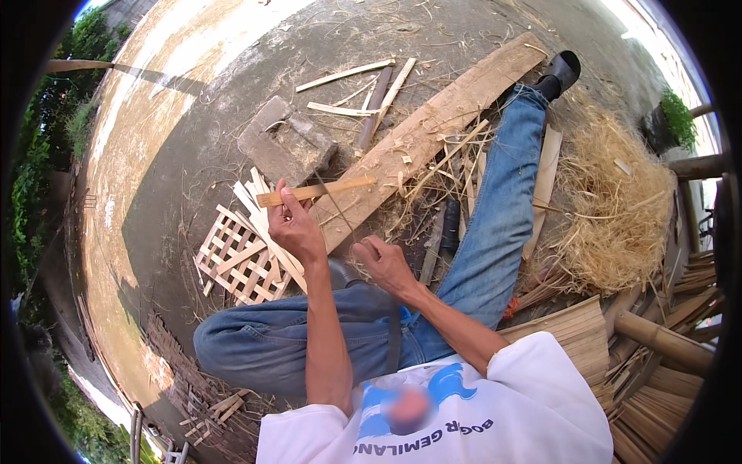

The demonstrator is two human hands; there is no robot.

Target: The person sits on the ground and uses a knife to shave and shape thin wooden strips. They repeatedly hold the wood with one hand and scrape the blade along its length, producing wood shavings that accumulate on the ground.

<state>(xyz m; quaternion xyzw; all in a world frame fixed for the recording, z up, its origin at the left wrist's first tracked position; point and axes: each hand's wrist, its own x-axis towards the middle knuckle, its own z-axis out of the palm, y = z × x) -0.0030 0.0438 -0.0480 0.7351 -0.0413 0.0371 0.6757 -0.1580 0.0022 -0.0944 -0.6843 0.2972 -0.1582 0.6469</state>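
- Clock face centred on the left hand (297, 228); 12 at the top of the view.
- Left hand: thumb and fingers pinch a flat tan strip (340, 186) near one end; its far end points to about 3 o'clock, in front of the plank (433, 131).
- Right hand (385, 265), 4 o'clock: fingers curled in, narrow. A thin dark length (340, 213), partly blurred, runs from beside them across the strip; cannot tell what it is, or whether they grip it.
- Plank slants away toward 1–2 o'clock, shavings scattered on it.
- Rough block (267, 143) at 12.
- Woven lattice (241, 259) at 8, pale strips (263, 203) beside it.
- Heap of fine shavings (614, 209) at 3, beyond the outstretched leg (502, 178).
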